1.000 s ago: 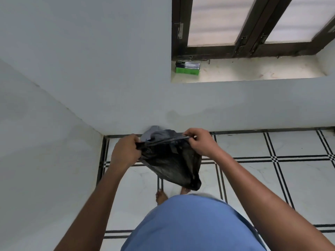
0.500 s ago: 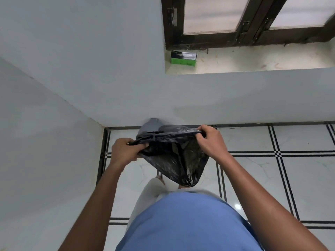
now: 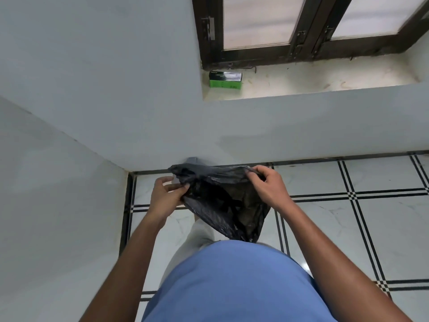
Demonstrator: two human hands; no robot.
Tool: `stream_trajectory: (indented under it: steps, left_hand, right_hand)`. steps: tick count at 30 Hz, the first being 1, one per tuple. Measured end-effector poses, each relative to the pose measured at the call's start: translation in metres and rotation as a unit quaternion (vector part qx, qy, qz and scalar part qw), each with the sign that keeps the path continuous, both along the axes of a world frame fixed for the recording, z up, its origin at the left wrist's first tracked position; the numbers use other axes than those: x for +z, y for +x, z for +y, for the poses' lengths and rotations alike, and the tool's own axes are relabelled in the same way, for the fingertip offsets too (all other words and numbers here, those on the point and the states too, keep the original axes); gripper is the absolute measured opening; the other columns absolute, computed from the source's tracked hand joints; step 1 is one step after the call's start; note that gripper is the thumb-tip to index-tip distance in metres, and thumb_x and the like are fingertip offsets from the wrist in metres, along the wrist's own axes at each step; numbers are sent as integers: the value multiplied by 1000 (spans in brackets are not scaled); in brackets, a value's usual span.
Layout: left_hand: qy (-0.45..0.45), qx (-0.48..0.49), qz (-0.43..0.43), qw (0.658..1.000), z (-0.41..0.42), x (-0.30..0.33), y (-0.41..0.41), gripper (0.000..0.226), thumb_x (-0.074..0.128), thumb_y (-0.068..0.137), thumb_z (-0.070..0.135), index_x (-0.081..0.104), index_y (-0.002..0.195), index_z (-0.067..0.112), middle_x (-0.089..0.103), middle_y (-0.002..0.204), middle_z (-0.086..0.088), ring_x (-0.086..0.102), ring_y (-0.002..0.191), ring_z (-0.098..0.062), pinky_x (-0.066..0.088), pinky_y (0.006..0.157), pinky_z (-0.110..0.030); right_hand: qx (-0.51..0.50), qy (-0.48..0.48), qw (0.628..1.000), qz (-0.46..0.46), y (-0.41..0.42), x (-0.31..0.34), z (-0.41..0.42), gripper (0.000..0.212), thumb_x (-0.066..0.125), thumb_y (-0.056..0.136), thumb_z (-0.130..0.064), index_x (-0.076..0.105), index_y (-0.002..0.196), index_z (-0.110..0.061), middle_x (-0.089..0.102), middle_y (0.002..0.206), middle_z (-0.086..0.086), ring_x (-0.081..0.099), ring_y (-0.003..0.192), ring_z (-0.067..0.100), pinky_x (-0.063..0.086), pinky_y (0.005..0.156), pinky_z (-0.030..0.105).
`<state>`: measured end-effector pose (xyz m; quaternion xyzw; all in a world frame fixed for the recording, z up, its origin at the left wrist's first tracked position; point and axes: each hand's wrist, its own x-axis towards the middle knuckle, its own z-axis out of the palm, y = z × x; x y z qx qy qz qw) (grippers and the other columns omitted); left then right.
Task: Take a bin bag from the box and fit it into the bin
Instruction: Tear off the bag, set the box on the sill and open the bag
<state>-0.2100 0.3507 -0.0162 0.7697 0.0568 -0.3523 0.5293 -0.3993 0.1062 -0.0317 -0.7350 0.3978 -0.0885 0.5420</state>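
A black bin bag (image 3: 225, 203) hangs in front of me, its mouth stretched between my two hands. My right hand (image 3: 269, 189) pinches the right side of the mouth. My left hand (image 3: 166, 196) holds the bag's left edge with thumb and fingertips, the other fingers spread. Behind the bag, a small part of the grey bin (image 3: 192, 161) shows against the wall near the corner; the bag hides most of it. The green and black bag box (image 3: 225, 79) lies on the window sill, far above my hands.
White walls meet in a corner at the left. The window sill (image 3: 325, 82) runs under a dark-framed window (image 3: 301, 26). The floor (image 3: 359, 219) is pale tile with black lines. My blue shirt and one leg fill the bottom middle.
My hands have moved the bag forward toward the bin and spread its mouth wider. My left hand has loosened from a fist to a fingertip hold.
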Motion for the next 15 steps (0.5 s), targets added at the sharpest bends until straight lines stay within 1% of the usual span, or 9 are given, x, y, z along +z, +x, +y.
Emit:
stream_trajectory:
  steps: [2,4,6,8,9,10,12,14,15]
  left_hand:
    - [74,-54,-50,995,-1,-1,12,45,90,87,15,63,123,11,77,112,-20,79,86,-28,67,72,-42]
    - [61,-100,-50,992,-2,4,21,41,93,85,18,68,118,13,76,109,-20,77,82,-24,64,61,-33]
    - [37,-154,-57,986,-7,12,25,40,93,86,26,69,118,20,78,102,-10,75,79,-17,56,55,-23]
    - [14,-195,-74,978,-14,19,25,37,91,87,33,69,116,25,78,95,-1,74,78,-13,54,57,-21]
    - [2,-208,-90,974,-18,21,24,32,89,90,33,71,114,26,79,96,2,76,80,-12,56,63,-21]
    - [-7,-222,-113,968,-21,22,24,23,86,93,33,74,112,26,81,98,3,77,83,-12,58,71,-23]
    - [-17,-247,-150,957,-28,23,21,4,77,101,30,79,103,26,81,96,7,76,87,-8,57,81,-26]
    - [-19,-265,-147,953,-34,26,19,13,71,105,29,79,94,27,79,88,9,72,83,-7,54,82,-26]
    - [-20,-272,-136,953,-36,28,18,17,69,106,28,78,92,27,77,86,8,70,83,-8,54,83,-28]
  right_hand:
    - [-45,-3,999,2,4,-4,-7,33,68,103,-41,71,86,-12,63,76,14,52,69,14,42,68,36]
    - [-46,-13,998,33,6,-3,-14,30,69,104,-42,73,88,-16,64,71,1,56,69,11,45,71,35]
    - [-10,-19,997,70,5,4,-15,32,73,99,-56,77,101,-24,72,82,-15,66,81,8,51,78,32]
    - [28,-20,995,90,8,14,-12,53,78,87,-75,75,117,-32,77,106,-20,71,99,3,56,91,29]
    - [46,-22,995,91,9,18,-10,56,80,83,-79,74,118,-36,75,108,-23,70,101,-1,55,94,28]
    - [59,-31,994,88,13,20,-7,54,81,82,-80,71,110,-35,74,105,-23,68,98,-3,56,92,28]
    - [67,-69,993,75,22,20,-3,54,80,83,-80,72,94,-28,72,93,-16,68,88,3,56,83,34]
    - [57,-115,990,60,31,20,2,54,81,83,-78,66,83,-27,64,90,-9,65,84,9,54,78,38]
    - [53,-131,989,48,36,22,5,51,83,82,-77,64,88,-30,64,93,-9,65,86,9,53,78,36]
